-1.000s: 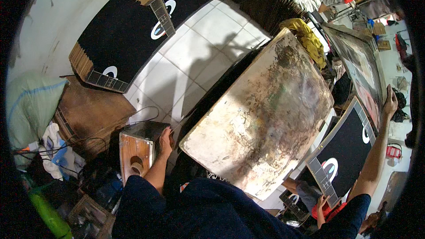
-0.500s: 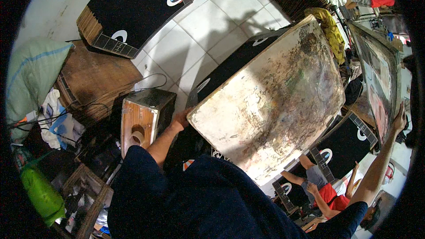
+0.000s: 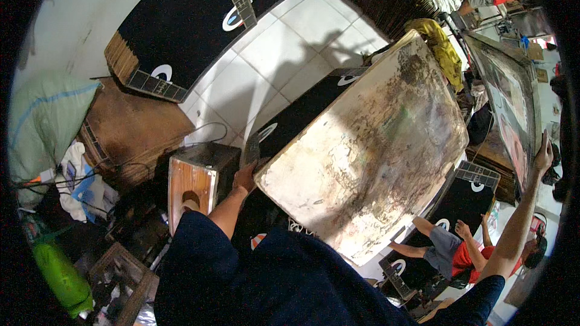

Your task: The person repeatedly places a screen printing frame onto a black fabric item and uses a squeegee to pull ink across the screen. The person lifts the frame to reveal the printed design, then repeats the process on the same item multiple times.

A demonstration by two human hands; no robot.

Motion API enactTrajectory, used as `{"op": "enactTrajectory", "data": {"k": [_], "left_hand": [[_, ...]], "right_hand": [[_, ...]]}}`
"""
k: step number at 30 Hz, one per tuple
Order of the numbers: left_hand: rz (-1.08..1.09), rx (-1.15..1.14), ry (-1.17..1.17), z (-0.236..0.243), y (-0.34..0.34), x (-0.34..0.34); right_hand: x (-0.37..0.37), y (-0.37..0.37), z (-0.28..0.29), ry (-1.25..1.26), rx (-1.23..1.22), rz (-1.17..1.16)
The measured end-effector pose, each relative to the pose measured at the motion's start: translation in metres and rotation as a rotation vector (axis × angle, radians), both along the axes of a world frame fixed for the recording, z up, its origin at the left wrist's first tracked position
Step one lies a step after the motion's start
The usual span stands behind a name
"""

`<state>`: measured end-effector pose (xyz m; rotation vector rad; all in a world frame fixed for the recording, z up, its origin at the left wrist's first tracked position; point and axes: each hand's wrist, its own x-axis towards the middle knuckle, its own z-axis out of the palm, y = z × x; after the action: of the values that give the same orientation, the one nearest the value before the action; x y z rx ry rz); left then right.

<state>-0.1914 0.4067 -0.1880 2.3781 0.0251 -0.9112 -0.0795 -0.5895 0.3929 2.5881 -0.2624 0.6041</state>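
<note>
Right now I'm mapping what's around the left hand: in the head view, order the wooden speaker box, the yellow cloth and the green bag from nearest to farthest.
1. Wooden speaker box, just left of the left hand.
2. Green bag, lower left corner.
3. Yellow cloth, upper right, past the stained board.

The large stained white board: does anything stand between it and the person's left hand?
Nothing visible does. The left hand is already at the near corner of the large stained white board, beside the small wooden box with a round hole. Whether the fingers actually grip the edge cannot be told.
</note>
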Motion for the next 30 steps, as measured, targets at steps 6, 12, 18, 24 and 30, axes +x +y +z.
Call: {"op": "enactTrajectory", "data": {"k": [6,12,18,24,30], "left_hand": [[0.227,-0.158,0.158,-0.01,0.027,0.0],[0.186,-0.272,0.066,-0.01,0.035,0.003],[0.005,-0.209,-0.069,-0.002,0.03,0.007],[0.179,-0.334,0.118,-0.015,0.029,0.001],[0.457,-0.859,-0.179,-0.061,0.054,-0.019]], "right_hand": [[0.002,0.023,-0.007,-0.239,0.678,-0.062],[0.002,0.031,-0.007,-0.246,0.65,-0.075],[0.002,0.041,-0.006,-0.25,0.758,0.02],[0.001,0.045,0.0,-0.257,0.692,-0.12],[0.006,0.046,0.007,-0.256,0.716,-0.013]]}}
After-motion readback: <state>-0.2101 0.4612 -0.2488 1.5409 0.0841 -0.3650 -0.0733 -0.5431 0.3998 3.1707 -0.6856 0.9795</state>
